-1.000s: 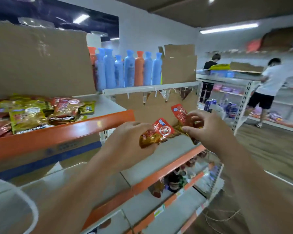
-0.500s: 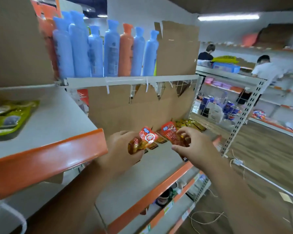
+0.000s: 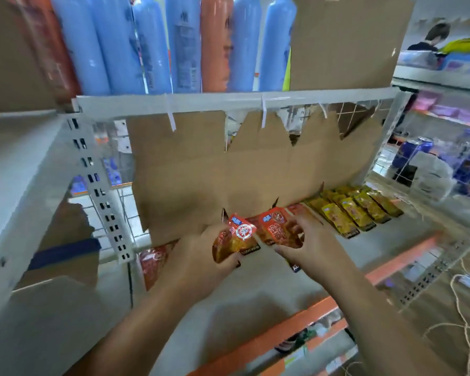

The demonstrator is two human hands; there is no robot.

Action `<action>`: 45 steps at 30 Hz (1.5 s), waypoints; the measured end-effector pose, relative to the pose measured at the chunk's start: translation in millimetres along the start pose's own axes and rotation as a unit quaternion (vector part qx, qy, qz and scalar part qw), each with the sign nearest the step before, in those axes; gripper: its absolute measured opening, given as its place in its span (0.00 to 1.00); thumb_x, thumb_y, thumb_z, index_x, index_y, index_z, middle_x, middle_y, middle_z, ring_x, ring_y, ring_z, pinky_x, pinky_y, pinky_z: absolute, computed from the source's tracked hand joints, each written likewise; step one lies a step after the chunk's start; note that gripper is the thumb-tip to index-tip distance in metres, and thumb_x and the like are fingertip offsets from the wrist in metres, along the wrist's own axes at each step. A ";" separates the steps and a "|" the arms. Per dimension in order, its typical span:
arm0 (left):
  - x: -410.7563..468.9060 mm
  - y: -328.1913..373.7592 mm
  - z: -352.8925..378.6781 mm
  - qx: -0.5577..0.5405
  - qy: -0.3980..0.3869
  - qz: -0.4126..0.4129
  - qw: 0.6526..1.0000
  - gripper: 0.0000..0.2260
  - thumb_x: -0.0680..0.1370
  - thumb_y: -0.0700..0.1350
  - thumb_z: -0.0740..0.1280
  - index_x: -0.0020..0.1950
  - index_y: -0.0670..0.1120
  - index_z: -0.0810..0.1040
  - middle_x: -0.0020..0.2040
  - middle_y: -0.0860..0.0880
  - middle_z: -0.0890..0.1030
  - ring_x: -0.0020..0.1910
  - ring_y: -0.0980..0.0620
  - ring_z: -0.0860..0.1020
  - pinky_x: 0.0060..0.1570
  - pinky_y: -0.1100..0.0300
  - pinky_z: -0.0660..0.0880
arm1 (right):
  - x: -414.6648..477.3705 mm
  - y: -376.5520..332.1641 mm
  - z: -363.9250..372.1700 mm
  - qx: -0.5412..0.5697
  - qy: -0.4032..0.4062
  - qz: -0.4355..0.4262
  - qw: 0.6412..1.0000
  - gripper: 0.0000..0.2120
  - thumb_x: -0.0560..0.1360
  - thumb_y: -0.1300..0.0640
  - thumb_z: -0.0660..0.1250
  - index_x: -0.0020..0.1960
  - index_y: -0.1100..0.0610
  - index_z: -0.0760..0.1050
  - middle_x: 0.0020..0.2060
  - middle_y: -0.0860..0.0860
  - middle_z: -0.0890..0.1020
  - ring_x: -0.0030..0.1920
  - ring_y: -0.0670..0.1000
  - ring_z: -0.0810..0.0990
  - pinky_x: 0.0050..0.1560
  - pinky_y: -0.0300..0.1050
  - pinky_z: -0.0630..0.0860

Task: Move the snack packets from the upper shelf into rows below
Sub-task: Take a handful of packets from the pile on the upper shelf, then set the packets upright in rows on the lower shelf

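**A:** Hands state?

**B:** Both are closed on stock. One red packet (image 3: 236,237) is pinched by the left hand (image 3: 201,259), and a second red packet (image 3: 276,229) is gripped by the right hand (image 3: 310,240). Both are held just above the lower shelf (image 3: 255,297), near the cardboard backing (image 3: 201,172).

**A:** Anything else in the right hand?

**B:** A dark corner is seen under the palm (possibly another packet, but it cannot be told).

**A:** Where is the row?

**B:** The yellow packets (image 3: 356,210) are laid at about 2 o'clock from the right hand, towards the back of the shelf. Their long axes are set roughly 11-to-5 o'clock, side by side. A strip of red is seen just left of them, mostly hidden behind the right hand's packet.

**A:** Next slot?

**B:** It is judged to be at the red end of that row, 12 to 1 o'clock from the right hand. That hand is nearer, and its packet is held close to the row's axis. The left packet is leaned the other way, about 1-to-7, so a turn would be needed.

**A:** Risk?

**B:** Laid packets could be nudged if the drop is made from the side.
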State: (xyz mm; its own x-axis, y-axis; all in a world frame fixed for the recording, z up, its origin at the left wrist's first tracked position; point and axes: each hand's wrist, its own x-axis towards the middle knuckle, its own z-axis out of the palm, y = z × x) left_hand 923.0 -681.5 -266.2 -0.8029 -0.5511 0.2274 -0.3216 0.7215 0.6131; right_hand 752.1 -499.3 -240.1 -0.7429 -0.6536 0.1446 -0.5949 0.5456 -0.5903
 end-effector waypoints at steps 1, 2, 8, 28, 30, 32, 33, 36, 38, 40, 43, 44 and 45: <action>3.4 2.0 9.1 0.003 0.002 -0.016 1.000 0.23 0.75 0.61 0.73 0.69 0.63 0.73 0.55 0.60 0.76 0.49 0.60 0.76 0.44 0.69 0.71 | 11.3 11.4 2.6 0.005 -0.010 -0.008 1.000 0.18 0.69 0.45 0.78 0.54 0.46 0.75 0.46 0.44 0.79 0.46 0.45 0.78 0.45 0.49 0.80; 7.5 5.2 19.3 0.003 0.006 -0.029 1.000 0.22 0.76 0.61 0.72 0.69 0.63 0.73 0.54 0.61 0.76 0.50 0.61 0.76 0.44 0.69 0.70 | 23.8 23.6 4.6 0.006 -0.020 -0.019 1.000 0.18 0.68 0.45 0.78 0.54 0.46 0.75 0.47 0.45 0.80 0.47 0.46 0.79 0.46 0.48 0.79; 32.5 28.0 92.9 0.055 0.085 -0.136 0.985 0.15 0.74 0.60 0.72 0.58 0.61 0.75 0.48 0.61 0.77 0.46 0.59 0.76 0.46 0.56 0.77 | 86.9 95.4 12.4 0.001 -0.095 -0.061 0.994 0.28 0.70 0.45 0.78 0.65 0.49 0.73 0.55 0.49 0.78 0.52 0.50 0.76 0.48 0.45 0.71; 95.4 34.2 204.5 0.241 0.212 -0.241 0.916 0.24 0.77 0.61 0.65 0.71 0.53 0.74 0.67 0.48 0.79 0.62 0.44 0.79 0.64 0.43 0.69 | 135.3 170.5 79.7 0.005 -0.152 -0.078 0.985 0.34 0.68 0.34 0.70 0.67 0.51 0.70 0.57 0.51 0.74 0.54 0.56 0.77 0.51 0.56 0.80; 100.1 27.7 207.7 0.251 0.205 -0.245 0.914 0.24 0.77 0.62 0.64 0.70 0.53 0.74 0.68 0.48 0.79 0.62 0.44 0.80 0.64 0.42 0.67 | 137.3 172.6 81.1 0.008 -0.149 -0.077 0.986 0.30 0.69 0.36 0.73 0.63 0.50 0.72 0.54 0.49 0.74 0.52 0.54 0.77 0.50 0.54 0.79; 103.2 20.8 211.0 0.265 0.195 -0.254 0.910 0.24 0.76 0.61 0.64 0.69 0.52 0.75 0.67 0.48 0.79 0.61 0.44 0.80 0.63 0.42 0.67 | 137.8 173.8 81.7 0.004 -0.150 -0.076 0.986 0.28 0.69 0.37 0.73 0.62 0.49 0.71 0.53 0.49 0.74 0.51 0.53 0.76 0.50 0.52 0.79; 104.1 18.3 212.1 0.271 0.188 -0.260 0.907 0.25 0.75 0.61 0.64 0.69 0.52 0.75 0.67 0.48 0.79 0.61 0.44 0.80 0.63 0.42 0.67 | 137.6 174.5 81.8 0.003 -0.149 -0.080 0.986 0.28 0.69 0.37 0.73 0.62 0.49 0.71 0.53 0.48 0.73 0.50 0.52 0.75 0.49 0.51 0.79; 107.0 13.9 215.6 0.280 0.184 -0.270 0.903 0.25 0.75 0.61 0.64 0.69 0.52 0.76 0.66 0.48 0.80 0.61 0.44 0.80 0.64 0.41 0.66 | 138.9 177.3 82.8 0.004 -0.149 -0.090 0.985 0.28 0.69 0.37 0.73 0.62 0.48 0.70 0.52 0.47 0.73 0.50 0.51 0.75 0.48 0.50 0.78; 108.1 13.4 217.4 0.280 0.191 -0.268 0.902 0.24 0.75 0.60 0.65 0.68 0.52 0.77 0.63 0.48 0.81 0.59 0.44 0.80 0.63 0.41 0.67 | 139.8 178.4 82.9 0.013 -0.147 -0.096 0.984 0.28 0.68 0.37 0.73 0.61 0.49 0.70 0.51 0.46 0.72 0.49 0.51 0.75 0.46 0.48 0.76; 108.2 13.0 219.2 0.283 0.198 -0.262 0.901 0.23 0.75 0.60 0.65 0.66 0.52 0.78 0.60 0.48 0.82 0.57 0.43 0.81 0.61 0.41 0.68 | 139.9 179.2 82.9 0.016 -0.146 -0.100 0.984 0.26 0.68 0.37 0.73 0.59 0.49 0.71 0.48 0.44 0.70 0.47 0.50 0.74 0.44 0.46 0.73; 108.8 11.2 220.7 0.276 0.197 -0.259 0.904 0.23 0.75 0.61 0.64 0.66 0.53 0.78 0.60 0.48 0.82 0.57 0.43 0.80 0.61 0.40 0.69 | 139.4 181.2 83.3 0.018 -0.138 -0.109 0.984 0.25 0.68 0.38 0.73 0.58 0.49 0.71 0.47 0.44 0.70 0.46 0.50 0.74 0.43 0.44 0.70; 108.9 10.5 221.3 0.272 0.197 -0.257 0.906 0.23 0.75 0.61 0.63 0.66 0.53 0.78 0.61 0.48 0.82 0.57 0.43 0.80 0.60 0.40 0.69 | 139.3 182.0 83.4 0.022 -0.136 -0.109 0.984 0.25 0.68 0.38 0.73 0.58 0.50 0.71 0.47 0.45 0.70 0.46 0.50 0.74 0.43 0.44 0.70; 108.7 9.7 222.0 0.271 0.198 -0.255 0.907 0.23 0.75 0.61 0.63 0.66 0.52 0.78 0.61 0.48 0.82 0.57 0.43 0.81 0.60 0.40 0.69 | 139.0 182.4 83.5 0.025 -0.135 -0.108 0.985 0.24 0.68 0.39 0.73 0.57 0.50 0.71 0.47 0.45 0.70 0.46 0.49 0.73 0.43 0.44 0.70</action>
State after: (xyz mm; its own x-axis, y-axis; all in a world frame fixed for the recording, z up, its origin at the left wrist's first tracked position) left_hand 721.2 -641.3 -403.6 -0.2714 -0.9006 0.3394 -0.8858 0.3716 0.2778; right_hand 566.0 -534.4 -393.9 -0.4880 -0.8709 0.0586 -0.7093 0.3565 -0.6080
